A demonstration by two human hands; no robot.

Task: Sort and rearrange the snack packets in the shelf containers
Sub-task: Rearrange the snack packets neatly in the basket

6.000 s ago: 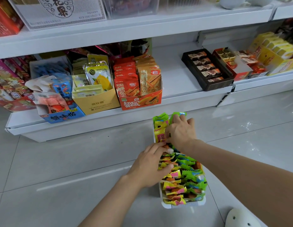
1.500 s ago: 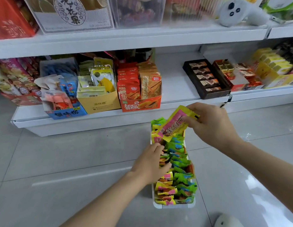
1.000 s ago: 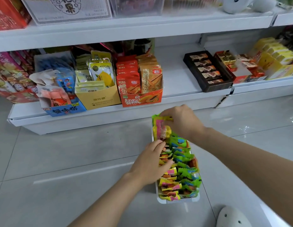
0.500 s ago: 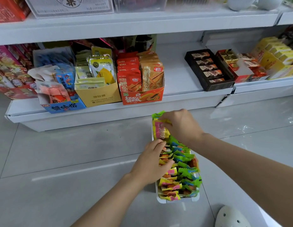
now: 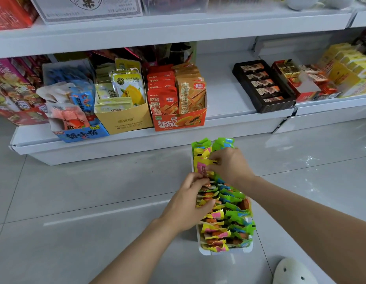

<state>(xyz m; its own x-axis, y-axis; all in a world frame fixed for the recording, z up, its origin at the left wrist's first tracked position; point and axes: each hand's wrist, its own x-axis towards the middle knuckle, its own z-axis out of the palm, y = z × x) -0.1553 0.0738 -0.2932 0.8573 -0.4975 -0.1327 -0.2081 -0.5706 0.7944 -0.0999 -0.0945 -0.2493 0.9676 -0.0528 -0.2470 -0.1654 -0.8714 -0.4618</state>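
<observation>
A long white container (image 5: 206, 251) stands on the grey floor in front of the bottom shelf, filled with two rows of small snack packets: yellow-pink ones (image 5: 213, 232) on the left, green-blue ones (image 5: 235, 198) on the right. My right hand (image 5: 229, 167) is over the far end and pinches a yellow-pink packet (image 5: 201, 167) standing in the left row. My left hand (image 5: 188, 203) rests on the left row near the middle, fingers curled on the packets' tops.
The bottom shelf (image 5: 116, 144) behind carries a blue box (image 5: 83, 134), a yellow box (image 5: 124, 119) and an orange box (image 5: 178, 121) of snack bags. A black tray (image 5: 264, 107) and red boxes sit further right. A white slipper (image 5: 292, 271) shows at the lower right.
My right hand brought a yellow-pink packet down from mid-air into the far end of the left row and still holds it there. My left hand has stayed on the row.
</observation>
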